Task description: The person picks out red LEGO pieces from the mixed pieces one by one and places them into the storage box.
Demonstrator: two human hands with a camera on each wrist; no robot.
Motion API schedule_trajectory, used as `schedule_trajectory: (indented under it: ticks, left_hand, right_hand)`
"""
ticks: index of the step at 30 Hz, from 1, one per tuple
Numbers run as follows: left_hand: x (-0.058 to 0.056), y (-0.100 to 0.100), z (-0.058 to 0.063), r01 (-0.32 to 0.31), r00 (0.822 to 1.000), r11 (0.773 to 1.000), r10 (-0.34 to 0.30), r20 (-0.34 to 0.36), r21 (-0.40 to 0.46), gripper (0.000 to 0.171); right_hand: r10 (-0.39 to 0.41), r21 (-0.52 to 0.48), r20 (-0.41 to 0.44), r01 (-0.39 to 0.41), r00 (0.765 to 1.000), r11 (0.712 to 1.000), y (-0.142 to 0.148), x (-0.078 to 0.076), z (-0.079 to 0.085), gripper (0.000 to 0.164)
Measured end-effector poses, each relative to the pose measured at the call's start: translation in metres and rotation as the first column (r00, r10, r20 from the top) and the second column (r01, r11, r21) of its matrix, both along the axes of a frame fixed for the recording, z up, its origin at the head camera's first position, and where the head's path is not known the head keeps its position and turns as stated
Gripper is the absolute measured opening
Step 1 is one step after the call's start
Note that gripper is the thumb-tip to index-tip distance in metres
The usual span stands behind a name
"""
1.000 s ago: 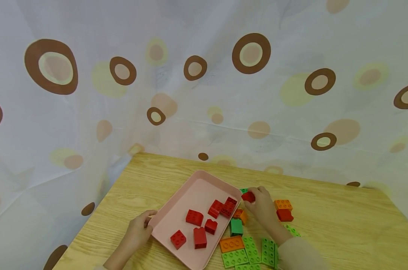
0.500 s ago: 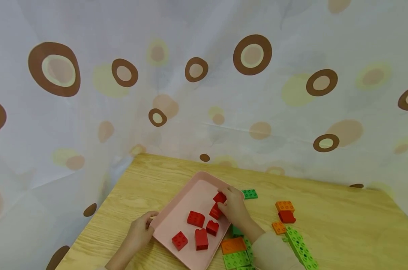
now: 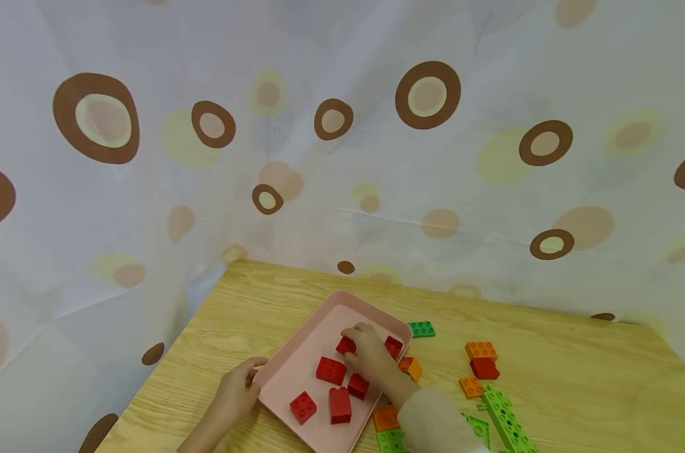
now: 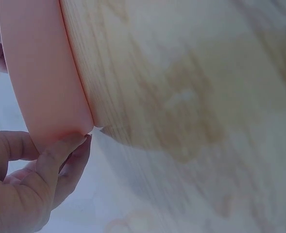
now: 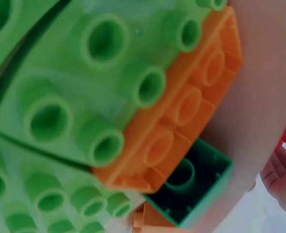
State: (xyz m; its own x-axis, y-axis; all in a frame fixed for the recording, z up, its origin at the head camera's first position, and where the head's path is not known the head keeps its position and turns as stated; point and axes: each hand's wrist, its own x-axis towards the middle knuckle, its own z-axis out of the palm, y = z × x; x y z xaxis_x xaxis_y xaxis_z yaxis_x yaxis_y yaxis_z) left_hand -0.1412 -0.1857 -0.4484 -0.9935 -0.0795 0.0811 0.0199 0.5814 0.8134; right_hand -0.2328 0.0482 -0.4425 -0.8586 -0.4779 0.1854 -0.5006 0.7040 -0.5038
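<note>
A pink tray (image 3: 288, 352) lies at an angle on the wooden table. At its left corner my left hand (image 3: 235, 390) holds the outer wall, with thumb and fingers at the corner in the left wrist view. Inside the tray, my right hand (image 3: 371, 357) pinches a red toy brick (image 3: 345, 345) between thumb and fingers, partly covering it. Around that hand in the tray lie a curved red brick (image 3: 330, 371), a small red brick (image 3: 358, 385), a taller red brick (image 3: 339, 405), a square red brick (image 3: 303, 408) and a red brick (image 3: 394, 346) by the right wall.
Right of the tray lie an orange brick (image 5: 181, 107), light green bricks (image 5: 84, 97) and a dark green brick (image 5: 201, 189), partly under the right sleeve. Farther right are another red brick (image 3: 484, 369), orange bricks (image 3: 481, 350) and a long green brick (image 3: 509, 418). A patterned sheet hangs behind the table.
My right hand has moved left from outside the tray's right edge to over its middle, carrying a red brick. My left hand has stayed at the tray's corner.
</note>
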Motion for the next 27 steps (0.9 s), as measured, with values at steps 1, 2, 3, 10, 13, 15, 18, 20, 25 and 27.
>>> schedule_trajectory:
  ticks: [1,2,3,10,13,15,18,20,25,27]
  left_hand:
    - [0.0003,0.0000,0.0003,0.003,1.000,1.000,-0.003,0.000,0.000,0.039]
    - [0.0004,0.0000,0.0004,0.002,1.000,1.000,-0.002,0.001,0.002,0.039]
    - [0.0006,-0.0001,0.0004,0.002,1.000,1.000,-0.002,0.003,0.002,0.039]
    - [0.0000,0.0003,-0.0004,0.002,1.000,1.000,-0.002,0.011,0.011,0.039]
    - [-0.0005,0.0002,-0.0009,0.002,1.000,1.000,-0.002,0.014,0.015,0.040]
    - [-0.0005,-0.0001,-0.0009,0.002,1.000,1.000,-0.002,0.011,0.010,0.040]
    - [-0.0007,-0.0005,-0.0010,0.001,1.000,1.000,-0.001,0.007,0.001,0.040]
    - [-0.0007,-0.0007,-0.0012,0.001,1.000,1.000,-0.001,0.005,-0.008,0.040]
    - [-0.0005,-0.0002,-0.0009,0.001,1.000,1.000,-0.001,0.010,-0.007,0.040]
    - [-0.0006,0.0003,-0.0004,0.002,1.000,1.000,-0.002,0.012,0.003,0.040]
  right_hand:
    - [0.012,0.015,-0.008,-0.012,1.000,1.000,-0.0010,0.0004,-0.0011,0.031]
    - [0.024,0.032,-0.019,-0.023,1.000,0.999,-0.0021,0.0009,-0.0021,0.031]
    - [0.032,0.053,-0.033,-0.031,0.999,0.998,-0.0032,0.0016,-0.0028,0.031]
    - [0.006,0.182,-0.097,0.012,0.995,0.983,-0.0093,0.0039,-0.0048,0.031]
    - [-0.006,0.198,-0.084,0.023,0.996,0.980,-0.0105,0.0043,-0.0048,0.030]
    - [-0.010,0.197,-0.075,0.024,0.997,0.980,-0.0106,0.0048,-0.0043,0.028]
    - [-0.009,0.196,-0.073,0.023,0.997,0.980,-0.0105,0.0052,-0.0044,0.027]
    - [-0.005,0.196,-0.076,0.019,0.997,0.980,-0.0103,0.0052,-0.0047,0.027]
    - [-0.019,0.109,-0.098,0.030,0.995,0.994,-0.0068,0.0056,-0.0040,0.027]
    - [-0.038,0.032,-0.145,0.043,0.989,0.999,-0.0034,0.0053,-0.0020,0.026]
